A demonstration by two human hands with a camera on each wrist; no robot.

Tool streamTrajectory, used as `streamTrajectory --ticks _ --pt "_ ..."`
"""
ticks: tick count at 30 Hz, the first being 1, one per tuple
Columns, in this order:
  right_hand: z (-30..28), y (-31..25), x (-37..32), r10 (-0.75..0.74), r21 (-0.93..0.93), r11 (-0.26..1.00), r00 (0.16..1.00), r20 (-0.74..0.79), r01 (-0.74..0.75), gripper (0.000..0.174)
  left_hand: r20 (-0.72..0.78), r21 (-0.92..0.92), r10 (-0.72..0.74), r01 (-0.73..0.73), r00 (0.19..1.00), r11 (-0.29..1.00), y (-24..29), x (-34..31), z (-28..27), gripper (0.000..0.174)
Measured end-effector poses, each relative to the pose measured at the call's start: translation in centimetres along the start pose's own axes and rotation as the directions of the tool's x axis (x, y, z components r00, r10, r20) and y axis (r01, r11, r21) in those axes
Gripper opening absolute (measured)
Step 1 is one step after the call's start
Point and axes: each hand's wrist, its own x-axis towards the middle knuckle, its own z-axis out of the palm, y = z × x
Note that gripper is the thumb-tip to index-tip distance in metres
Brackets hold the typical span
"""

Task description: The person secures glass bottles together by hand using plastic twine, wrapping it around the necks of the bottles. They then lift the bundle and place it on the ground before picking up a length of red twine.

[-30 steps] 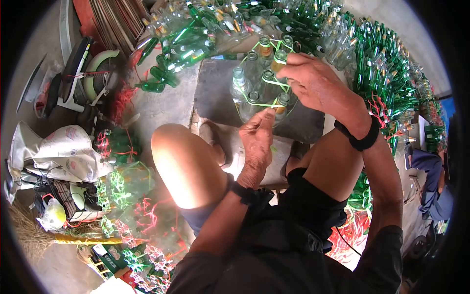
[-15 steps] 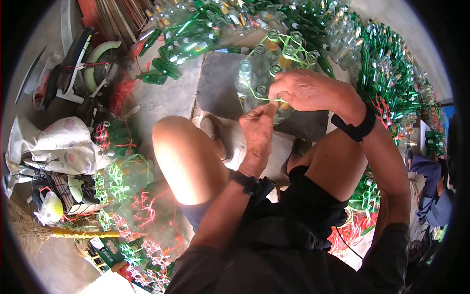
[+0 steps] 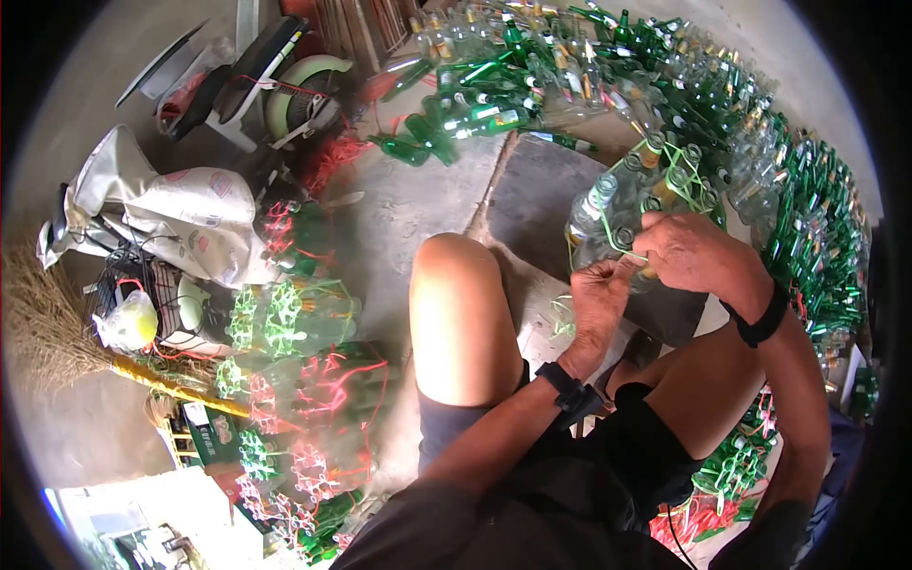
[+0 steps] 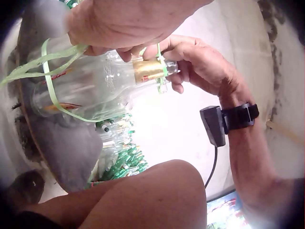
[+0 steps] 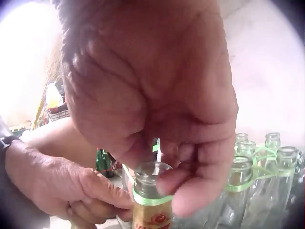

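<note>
Clear glass bottles (image 3: 600, 198) stand in a cluster, a light green strap (image 3: 608, 228) (image 4: 50, 81) running round their necks. My left hand (image 3: 600, 299) (image 4: 128, 24) (image 5: 71, 188) pinches the strap low beside the nearest bottle, which has a gold neck label (image 4: 148, 71) (image 5: 152, 214). My right hand (image 3: 698, 252) (image 4: 205, 64) (image 5: 152, 86) is at that bottle's mouth, fingers curled round the strap at its neck. In the right wrist view a small green-and-white piece (image 5: 157, 149) shows between its thumb and fingers. Loose strap (image 4: 24, 71) trails left in the left wrist view.
Heaps of green and clear bottles (image 3: 817, 209) curve round the far and right sides. Strapped bottle bundles (image 3: 294, 313), a white sack (image 3: 190, 214), a broom (image 3: 57, 323) and a fan-like machine (image 3: 304, 100) are at the left. Bare knees flank the dark slab (image 3: 541, 190).
My right hand has come from the farther bottle necks down to the nearest bottle, close to my left hand. The head view has turned left, shifting the scene rightward.
</note>
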Motion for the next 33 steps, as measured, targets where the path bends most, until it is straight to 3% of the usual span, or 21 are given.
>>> streamTrajectory --ticks 3,5,7,10,13,20,24,27,29,32,33 --pt "-0.2 -0.3 0.0 -0.108 -0.155 0.981 0.993 0.045 0.113 0.008 -0.004 -0.007 0.007 -0.007 1.0 1.0 -0.8 0.4 0.1 0.025" --pt "-1.0 -1.7 -0.5 0.025 -0.102 0.994 0.994 -0.102 -0.035 0.007 -0.001 -0.01 -0.015 0.015 1.0 1.0 -1.2 0.5 0.1 0.027" --pt "-1.2 -2.3 -0.6 0.027 -0.147 0.988 0.993 -0.113 -0.044 0.006 -0.027 0.035 0.019 -0.018 0.999 0.999 -1.2 0.4 0.2 0.039" --pt "-1.8 -2.9 -0.8 0.039 -0.253 0.965 0.993 -0.109 -0.066 0.007 -0.043 0.07 0.0 0.003 0.999 0.998 -1.2 0.3 0.3 0.042" --pt "-2.0 -3.1 -0.9 0.054 -0.316 0.945 0.995 -0.089 -0.08 0.01 -0.003 0.127 -0.031 0.031 1.0 0.991 -1.3 0.3 0.1 0.035" --pt "-3.2 -3.4 -0.5 0.013 -0.387 0.921 0.999 -0.053 -0.032 0.015 0.058 0.044 0.029 -0.031 0.998 0.999 -0.9 -0.2 0.5 0.037" --pt "-3.4 -2.7 -0.4 0.029 -0.409 0.911 0.999 -0.032 -0.039 0.014 0.057 0.116 0.052 -0.058 0.997 0.992 0.1 -0.4 0.9 0.038" --pt "-3.6 -2.0 -0.9 0.008 -0.405 0.914 0.998 -0.057 -0.03 0.013 0.105 0.086 0.099 -0.108 0.99 0.99 0.3 -0.4 0.8 0.031" --pt "-3.5 -1.1 -1.3 -0.147 -0.395 0.917 0.961 -0.235 0.044 0.007 0.127 -0.007 0.18 -0.18 0.975 0.984 -0.7 -0.3 1.1 0.024" --pt "-5.2 -0.7 -0.6 0.058 -0.376 0.924 0.997 -0.053 -0.074 0.001 0.133 -0.084 0.175 -0.165 0.976 0.983 0.8 -0.9 1.4 0.027" --pt "-5.1 0.1 -0.5 0.031 -0.333 0.941 0.994 -0.101 -0.064 0.004 0.146 -0.096 0.165 -0.152 0.975 0.984 0.9 -0.9 1.3 0.027"
